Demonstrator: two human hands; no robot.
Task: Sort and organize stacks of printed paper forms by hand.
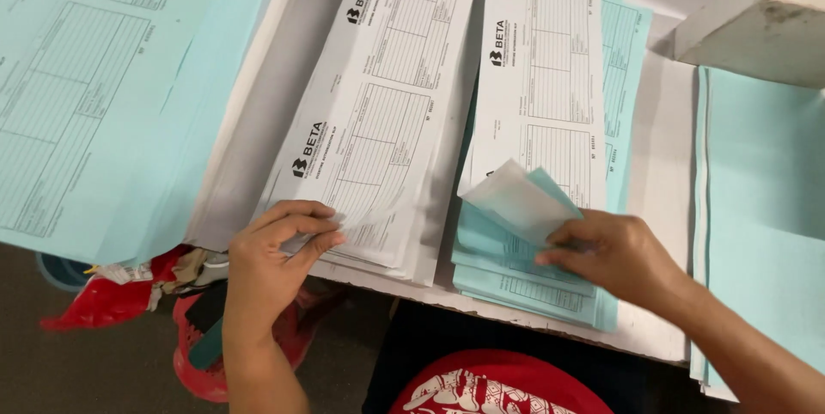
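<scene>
Nearest the viewer, the left hand [275, 246] pinches the near corner of the white form stack [378, 122] while the right hand [614, 255] lifts a curling blue-and-white sheet [516, 199] from the adjacent pile [550, 147] on the counter [662, 165]; thin, limp, probably slippery paper, best gripped at corners.

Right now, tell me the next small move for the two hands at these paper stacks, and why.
Probably draw the white stack's top sheet toward the mixed white-and-blue stack. The left hand pinches that sheet's near corner, and the right hand holds the mixed stack's lifted corners open, which looks ready for it.
</scene>
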